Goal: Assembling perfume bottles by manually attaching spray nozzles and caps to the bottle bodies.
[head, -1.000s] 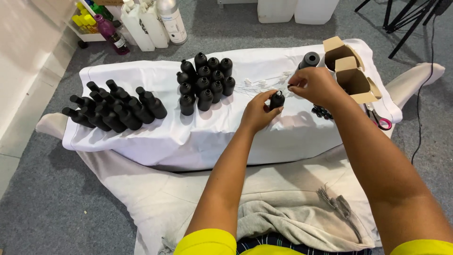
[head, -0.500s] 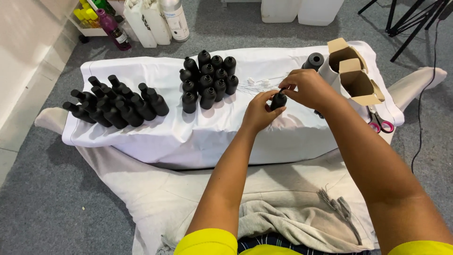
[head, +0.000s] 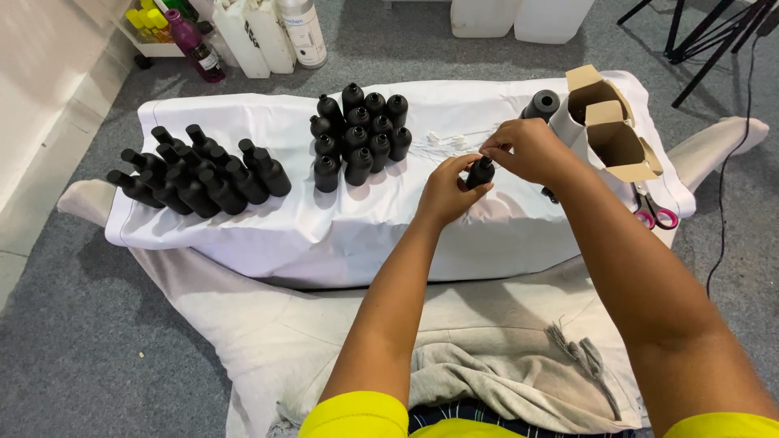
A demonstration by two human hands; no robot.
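The left hand [head: 445, 191] grips a small black bottle [head: 479, 173] around its body, just right of the upright bottle cluster [head: 359, 134] on the white-covered table [head: 243, 235]. The bottle stands nearly upright, long axis vertical, neck pointing up. The right hand [head: 527, 150] pinches its top with curled fingertips.

Over a low surface draped in white cloth [head: 243, 235], the left hand [head: 446, 191] grips a small matte black plastic bottle [head: 480, 173] from below while the right hand [head: 527, 150] pinches its top from above. Left of them stands an upright cluster of black bottles [head: 357, 134]; further left, more black bottles lie tipped over [head: 195, 172]. Two open brown cardboard boxes [head: 613, 130] and pink-handled scissors [head: 653, 212] sit at the right.
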